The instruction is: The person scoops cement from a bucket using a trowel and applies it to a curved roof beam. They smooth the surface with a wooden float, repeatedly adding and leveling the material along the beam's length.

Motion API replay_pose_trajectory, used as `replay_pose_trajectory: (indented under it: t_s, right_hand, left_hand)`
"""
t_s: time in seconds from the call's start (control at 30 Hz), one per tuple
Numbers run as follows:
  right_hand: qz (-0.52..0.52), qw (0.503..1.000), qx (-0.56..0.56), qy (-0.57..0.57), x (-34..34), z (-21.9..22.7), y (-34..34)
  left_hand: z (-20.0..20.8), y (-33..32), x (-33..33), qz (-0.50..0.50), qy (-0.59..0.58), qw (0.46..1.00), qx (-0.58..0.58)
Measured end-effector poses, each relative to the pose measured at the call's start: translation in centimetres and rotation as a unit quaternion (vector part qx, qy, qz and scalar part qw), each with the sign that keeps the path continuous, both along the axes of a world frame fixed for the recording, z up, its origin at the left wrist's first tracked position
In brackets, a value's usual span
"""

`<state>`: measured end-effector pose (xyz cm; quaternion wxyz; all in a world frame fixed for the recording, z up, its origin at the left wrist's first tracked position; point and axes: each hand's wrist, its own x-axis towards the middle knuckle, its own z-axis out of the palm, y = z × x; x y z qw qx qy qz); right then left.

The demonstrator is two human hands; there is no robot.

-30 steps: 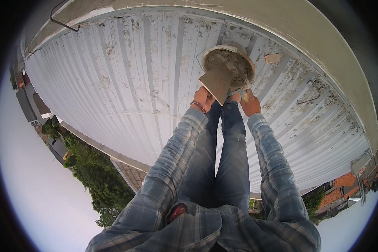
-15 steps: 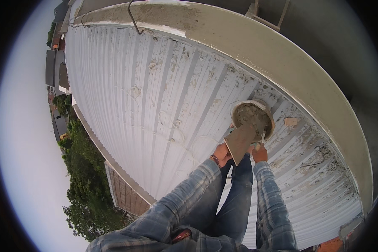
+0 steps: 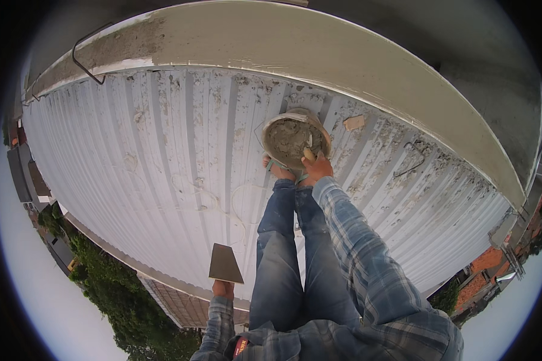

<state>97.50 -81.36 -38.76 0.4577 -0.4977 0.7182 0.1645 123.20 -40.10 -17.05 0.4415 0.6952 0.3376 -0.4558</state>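
A white corrugated metal roof [image 3: 162, 162] fills most of the view, its ribs spotted with grey splashes. Along its upper edge runs a pale concrete ledge [image 3: 319, 54], with a bent wire hook [image 3: 87, 60] at its left end. Below the roof's lower edge lie green treetops [image 3: 120, 307] and other buildings. The person's legs in blue jeans [image 3: 289, 259] stretch up the roof from the lower edge of the picture, and a plaid sleeve [image 3: 367, 265] reaches along them on the right.

A round pan of grey mortar [image 3: 292, 139] sits on the roof at the feet, near the ledge. The right hand [image 3: 316, 168] is at the pan's near rim, its fingers closed around a pale handle that dips into the mortar. Well apart from the pan, low by the roof's lower edge, the left hand [image 3: 223, 290] has its fingers wrapped around the base of a flat square trowel blade [image 3: 225, 265], which points up over the roof. A small tan scrap [image 3: 353, 123] lies just right of the pan.
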Motion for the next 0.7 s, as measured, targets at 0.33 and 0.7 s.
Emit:
replay_pose_trajectory:
  t_s: [0.33,0.7]
  right_hand:
    - [0.128,0.981,0.144,0.02,-17.8,17.9,2.9]
    - [-0.051,0.998,0.005,-0.038,-18.9,28.7,13.2]
  left_hand:
    - [4.3,-1.3,4.8,-0.108,0.014,0.993,0.036]
    - [11.4,-7.5,14.1,-0.124,-0.018,0.984,-0.123]
